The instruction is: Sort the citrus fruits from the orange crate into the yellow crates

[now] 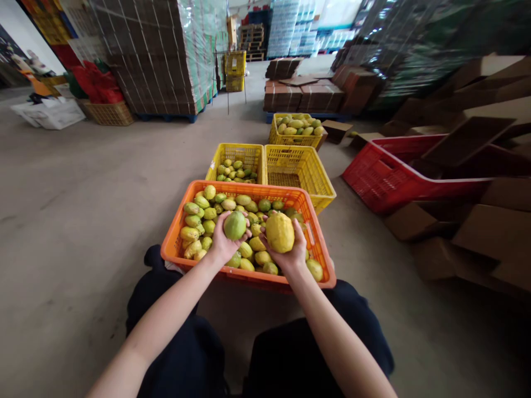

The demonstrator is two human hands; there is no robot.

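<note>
My left hand [224, 242] is closed around a round, smooth green fruit [235, 225]. In my right hand [295, 251] sits a larger, lumpy yellow fruit [280, 232], gripped from below and the sides. Both are held apart, just above an orange plastic crate [174, 235] standing at my knees. Green and yellow oval fruits [245, 250], resembling small papayas, fill the crate in a loose layer; my hands hide some of them. Their exact kind I cannot tell.
Behind the orange crate stand a yellow crate [211, 164] with some fruits, a yellow crate [327, 177] showing its bare bottom, and a fuller yellow crate [274, 132]. At right are a red crate [373, 177] and cardboard boxes [489, 237]. Wrapped pallet stacks [145, 55] rise behind.
</note>
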